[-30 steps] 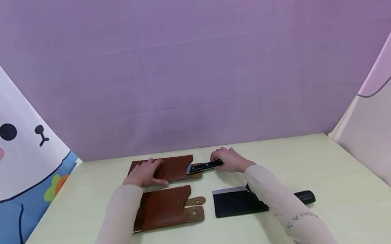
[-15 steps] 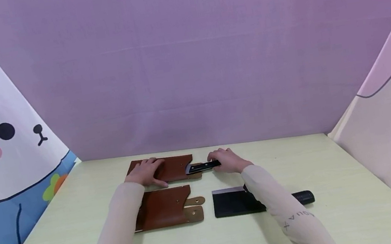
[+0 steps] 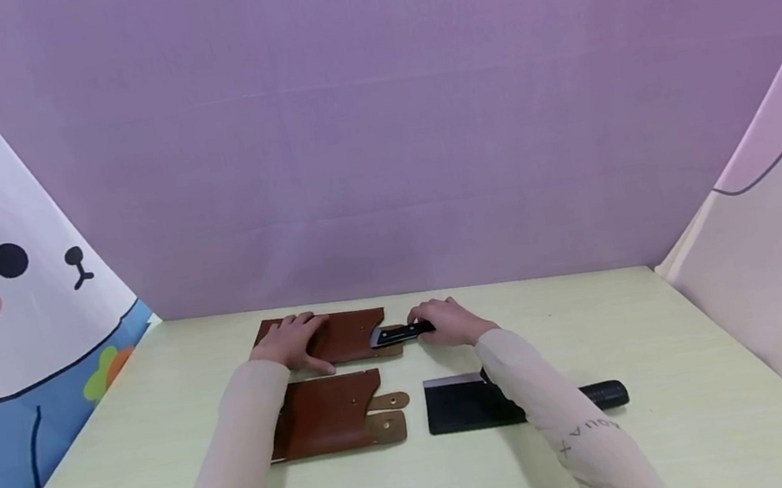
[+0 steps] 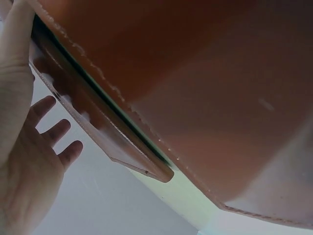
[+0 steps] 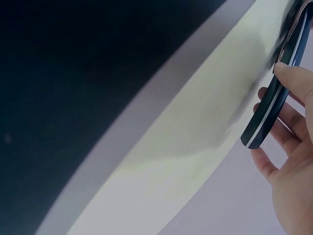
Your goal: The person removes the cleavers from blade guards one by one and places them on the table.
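Observation:
A far brown leather knife sheath point(image 3: 351, 334) lies flat at the back of the table. My left hand point(image 3: 292, 343) rests on its left part, fingers spread over the leather and thumb toward the near edge. A knife point(image 3: 393, 335) sits with its blade inside this sheath; only a sliver of blade and the black riveted handle show. My right hand point(image 3: 448, 322) holds the handle's rear end, the thumb and fingers on opposite sides of the handle point(image 5: 266, 115) in the right wrist view.
Nearer lies a second brown sheath point(image 3: 329, 418) with two snap straps, partly behind the left sleeve. To its right is a black-bladed cleaver point(image 3: 464, 403), its middle covered by the right sleeve. A purple cloth wall point(image 3: 377, 153) stands behind the table.
My right hand has shifted slightly left along the knife handle toward the sheath. The knife and sheaths look nearly unmoved, and the left hand stays on the far sheath.

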`<state>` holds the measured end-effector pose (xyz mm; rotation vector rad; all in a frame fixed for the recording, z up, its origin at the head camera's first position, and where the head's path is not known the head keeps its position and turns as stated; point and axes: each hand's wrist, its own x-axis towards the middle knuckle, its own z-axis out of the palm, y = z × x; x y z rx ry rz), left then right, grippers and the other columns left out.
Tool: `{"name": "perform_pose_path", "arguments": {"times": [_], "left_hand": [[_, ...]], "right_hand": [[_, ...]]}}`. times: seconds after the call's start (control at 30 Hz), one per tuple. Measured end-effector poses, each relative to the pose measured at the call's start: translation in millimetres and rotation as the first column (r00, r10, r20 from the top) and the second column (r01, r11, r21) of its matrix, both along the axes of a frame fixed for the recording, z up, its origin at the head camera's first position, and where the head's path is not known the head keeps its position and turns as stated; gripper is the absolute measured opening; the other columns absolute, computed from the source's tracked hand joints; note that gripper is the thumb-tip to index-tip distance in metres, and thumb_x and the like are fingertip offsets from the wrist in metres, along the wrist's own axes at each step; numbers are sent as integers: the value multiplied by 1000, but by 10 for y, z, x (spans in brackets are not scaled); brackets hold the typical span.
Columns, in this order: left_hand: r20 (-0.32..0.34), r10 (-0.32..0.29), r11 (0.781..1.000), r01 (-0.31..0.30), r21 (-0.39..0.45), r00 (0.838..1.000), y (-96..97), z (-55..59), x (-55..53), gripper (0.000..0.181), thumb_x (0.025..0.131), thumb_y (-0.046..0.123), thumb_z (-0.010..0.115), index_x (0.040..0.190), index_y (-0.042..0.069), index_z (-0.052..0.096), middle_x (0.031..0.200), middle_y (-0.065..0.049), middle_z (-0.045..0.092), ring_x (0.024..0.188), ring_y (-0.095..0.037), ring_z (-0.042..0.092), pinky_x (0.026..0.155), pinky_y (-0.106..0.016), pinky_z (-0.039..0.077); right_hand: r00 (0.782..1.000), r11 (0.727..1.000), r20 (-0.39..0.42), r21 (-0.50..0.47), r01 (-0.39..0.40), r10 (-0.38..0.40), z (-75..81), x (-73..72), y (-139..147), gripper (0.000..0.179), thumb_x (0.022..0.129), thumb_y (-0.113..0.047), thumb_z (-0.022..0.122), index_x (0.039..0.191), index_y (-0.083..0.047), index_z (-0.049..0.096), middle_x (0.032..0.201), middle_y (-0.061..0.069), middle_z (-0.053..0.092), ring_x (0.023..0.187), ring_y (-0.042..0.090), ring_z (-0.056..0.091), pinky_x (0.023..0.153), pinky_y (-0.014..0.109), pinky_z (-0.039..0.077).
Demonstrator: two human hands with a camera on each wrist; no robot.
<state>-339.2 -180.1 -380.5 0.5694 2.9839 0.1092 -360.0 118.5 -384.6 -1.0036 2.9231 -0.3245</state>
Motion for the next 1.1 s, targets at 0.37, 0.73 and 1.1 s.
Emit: {"name": "perform_pose_path", "arguments": {"times": [0.37, 0.73, 1.1], "left_hand": [[22, 9, 1000, -9, 12, 1000, -11, -15, -22, 101, 66, 61, 70, 145, 14, 27, 146, -19, 28, 133, -45, 24, 103, -61, 22], [2, -11, 1000, 11, 2, 1000, -22, 5, -14, 103, 65, 61, 70, 145, 15, 26, 148, -18, 24, 134, -45, 22, 103, -61, 22], [-1, -20, 1000, 20, -8, 1000, 16, 0, -16, 103, 65, 61, 70, 146, 16, 24, 150, -17, 22, 135, -45, 20, 104, -60, 20]], "right_hand": [[1000, 1000, -1, 6, -7, 7, -16, 1, -6, 31, 87, -14, 61, 118, -14, 60, 118, 5, 60, 111, 23, 55, 95, 49, 35], [999, 999, -19, 3, -44, 44, -11, -8, -13, 29, 86, -12, 62, 115, -15, 60, 115, 4, 61, 108, 21, 56, 92, 49, 37], [998, 999, -39, 1, -52, 52, -22, -3, 22, 30, 86, -12, 63, 115, -15, 60, 115, 3, 60, 108, 22, 56, 91, 49, 37]]}}
